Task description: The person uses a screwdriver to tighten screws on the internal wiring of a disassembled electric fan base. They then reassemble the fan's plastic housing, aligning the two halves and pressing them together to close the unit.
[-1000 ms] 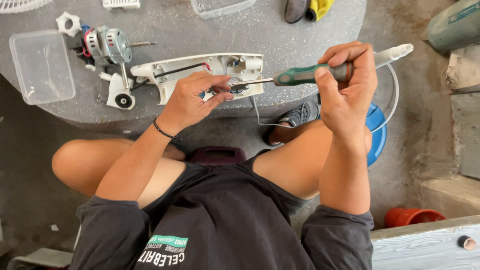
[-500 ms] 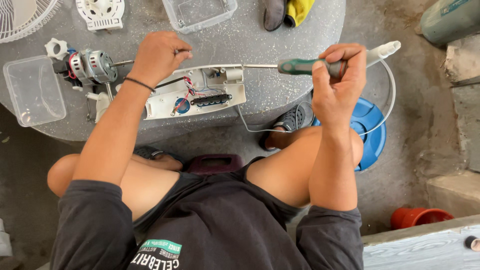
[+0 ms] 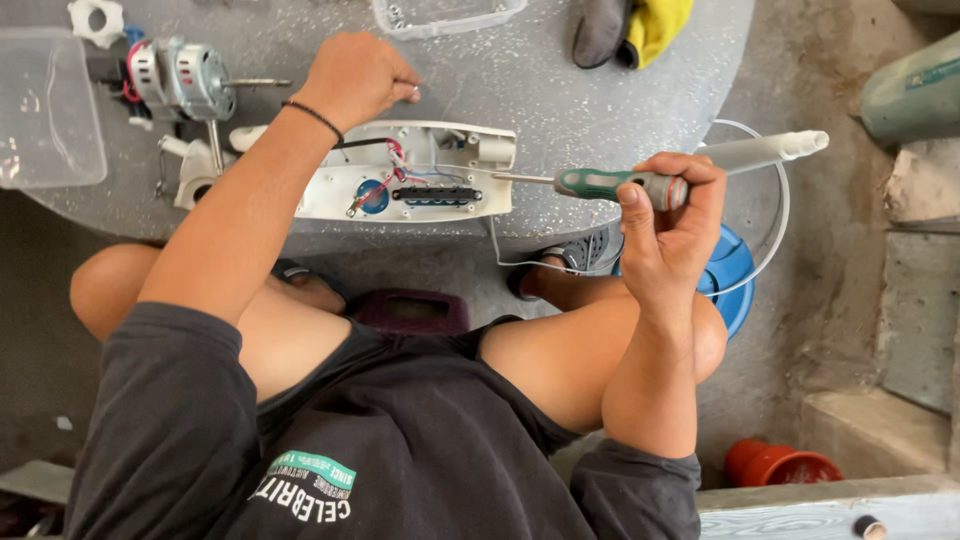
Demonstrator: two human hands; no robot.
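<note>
Gripping a green-handled screwdriver [image 3: 600, 184], the right hand [image 3: 672, 225] aims its tip at the open white fan housing [image 3: 420, 175]; beyond it, the left hand [image 3: 355, 78] rests fisted, apparently empty.

Round grey speckled table [image 3: 560, 90]; bare concrete floor [image 3: 820, 300]; stone blocks [image 3: 915, 290] at right; pale wooden plank [image 3: 800, 510]; even daylight

The right hand [image 3: 668, 225] grips a green-handled screwdriver [image 3: 610, 184] beside the open white housing [image 3: 420, 172]; the left hand [image 3: 355, 78] rests fisted on the desk [image 3: 560, 80]
</note>
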